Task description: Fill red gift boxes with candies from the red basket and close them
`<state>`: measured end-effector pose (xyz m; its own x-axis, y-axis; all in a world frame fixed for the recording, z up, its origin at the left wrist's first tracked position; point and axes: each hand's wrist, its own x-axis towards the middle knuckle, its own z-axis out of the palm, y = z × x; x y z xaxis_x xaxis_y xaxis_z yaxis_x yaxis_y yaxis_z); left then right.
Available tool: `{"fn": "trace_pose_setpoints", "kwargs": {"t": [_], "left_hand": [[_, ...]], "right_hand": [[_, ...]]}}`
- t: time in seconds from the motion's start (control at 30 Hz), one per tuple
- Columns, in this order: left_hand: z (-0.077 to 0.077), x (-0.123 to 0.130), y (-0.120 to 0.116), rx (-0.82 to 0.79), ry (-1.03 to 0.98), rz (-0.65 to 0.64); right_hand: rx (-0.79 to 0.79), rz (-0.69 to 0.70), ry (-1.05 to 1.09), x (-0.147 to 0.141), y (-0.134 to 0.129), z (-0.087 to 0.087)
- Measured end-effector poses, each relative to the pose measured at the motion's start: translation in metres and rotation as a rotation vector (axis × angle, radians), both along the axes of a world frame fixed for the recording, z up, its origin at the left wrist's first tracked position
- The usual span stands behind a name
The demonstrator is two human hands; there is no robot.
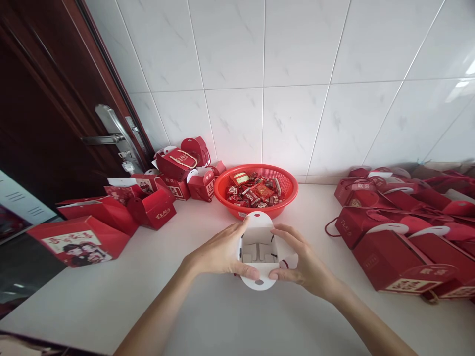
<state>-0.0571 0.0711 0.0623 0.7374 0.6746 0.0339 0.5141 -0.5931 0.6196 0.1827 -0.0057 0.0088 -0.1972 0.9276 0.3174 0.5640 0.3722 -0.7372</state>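
A small gift box with a white inside and rounded flaps stands open on the white counter, just in front of me. My left hand grips its left side, thumb on the near flap. My right hand grips its right side the same way. The box looks empty inside. Right behind it sits a red plastic basket filled with red-wrapped candies.
Several folded red gift boxes lie in rows at the right. More red boxes, some open, are piled at the left near a dark wooden door with a metal handle. A tiled wall backs the counter.
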Motion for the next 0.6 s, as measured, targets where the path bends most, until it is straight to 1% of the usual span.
{"fn": "trace_pose_setpoints", "kwargs": {"t": [0.1, 0.2, 0.33, 0.43, 0.6], "left_hand": [[0.0006, -0.0043, -0.0009, -0.068, 0.053, 0.000], [0.0010, -0.0055, -0.0004, -0.088, 0.115, 0.038], [0.0003, -0.0018, 0.0009, -0.015, 0.118, 0.119], [0.0017, 0.0001, 0.0004, 0.033, 0.094, 0.114], [0.0071, -0.0030, -0.0025, 0.085, 0.142, 0.104]], "right_hand": [[-0.022, 0.019, -0.002, -0.0028, -0.0020, 0.0018], [0.001, 0.026, -0.020, -0.0052, -0.0016, 0.0006], [0.084, -0.039, -0.042, -0.0058, 0.0024, -0.0042], [0.121, -0.062, -0.045, -0.0047, 0.0040, -0.0053], [0.155, -0.066, -0.021, -0.0031, 0.0015, -0.0012]]}}
